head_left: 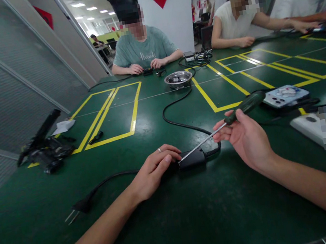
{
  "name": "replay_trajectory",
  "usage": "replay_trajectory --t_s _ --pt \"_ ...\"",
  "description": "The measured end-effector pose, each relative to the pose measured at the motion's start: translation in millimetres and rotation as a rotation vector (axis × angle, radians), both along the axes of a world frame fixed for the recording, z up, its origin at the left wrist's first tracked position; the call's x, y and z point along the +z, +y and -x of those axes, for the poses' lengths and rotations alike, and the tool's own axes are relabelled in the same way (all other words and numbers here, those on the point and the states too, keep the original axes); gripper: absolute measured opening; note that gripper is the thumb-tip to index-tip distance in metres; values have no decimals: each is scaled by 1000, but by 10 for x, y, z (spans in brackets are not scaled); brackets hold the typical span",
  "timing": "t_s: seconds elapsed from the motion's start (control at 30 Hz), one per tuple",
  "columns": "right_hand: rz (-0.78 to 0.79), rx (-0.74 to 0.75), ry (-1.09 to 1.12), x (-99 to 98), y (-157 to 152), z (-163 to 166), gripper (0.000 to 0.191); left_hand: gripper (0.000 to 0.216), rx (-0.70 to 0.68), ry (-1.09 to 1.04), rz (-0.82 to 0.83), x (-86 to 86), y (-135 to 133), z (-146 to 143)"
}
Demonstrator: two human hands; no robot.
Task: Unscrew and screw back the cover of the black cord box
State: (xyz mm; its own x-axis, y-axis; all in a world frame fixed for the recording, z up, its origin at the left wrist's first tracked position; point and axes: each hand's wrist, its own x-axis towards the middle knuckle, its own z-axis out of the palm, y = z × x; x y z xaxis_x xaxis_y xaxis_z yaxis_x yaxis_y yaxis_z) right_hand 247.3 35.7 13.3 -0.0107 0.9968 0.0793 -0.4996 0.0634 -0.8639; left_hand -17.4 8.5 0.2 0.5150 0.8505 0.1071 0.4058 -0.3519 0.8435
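A black power adapter (194, 158) lies on the green table, with a cord leaving each end. My left hand (157, 166), a ring on one finger, grips the adapter's left end and partly covers it. In my right hand (250, 137) is a screwdriver (249, 104) with a dark green handle and a long metal shaft. The shaft slants down to the left, and its tip touches the adapter close to my left fingers. The left cord ends in a two-pin plug (83, 204) lying on the table.
Yellow tape (134, 124) marks rectangles on the table. Beyond the adapter stands a metal bowl (178, 79) with small dark items inside. A black strapped device (47, 152) lies left; a phone (285, 96) and a white object (313, 131) lie right. Co-workers sit across the table.
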Motion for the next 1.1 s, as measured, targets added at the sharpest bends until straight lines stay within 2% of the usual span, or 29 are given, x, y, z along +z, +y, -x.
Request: replay_trajectory --t_s 0.2,0.43,0.67,0.9,1.1 --pt "-11 18 5 -18 -24 4 20 36 -4 9 12 8 10 17" --pt "-23 14 -11 -12 -45 24 21 17 9 104 -10 5 4 -12" --pt "38 -18 42 14 -5 -30 22 16 -9 64 54 20 32 1" --pt "-25 -15 5 32 -18 -23 20 15 -38 60 135 43 50 40" --pt "-95 0 -20 28 -54 -15 19 26 -50 46 133 65 31 29"
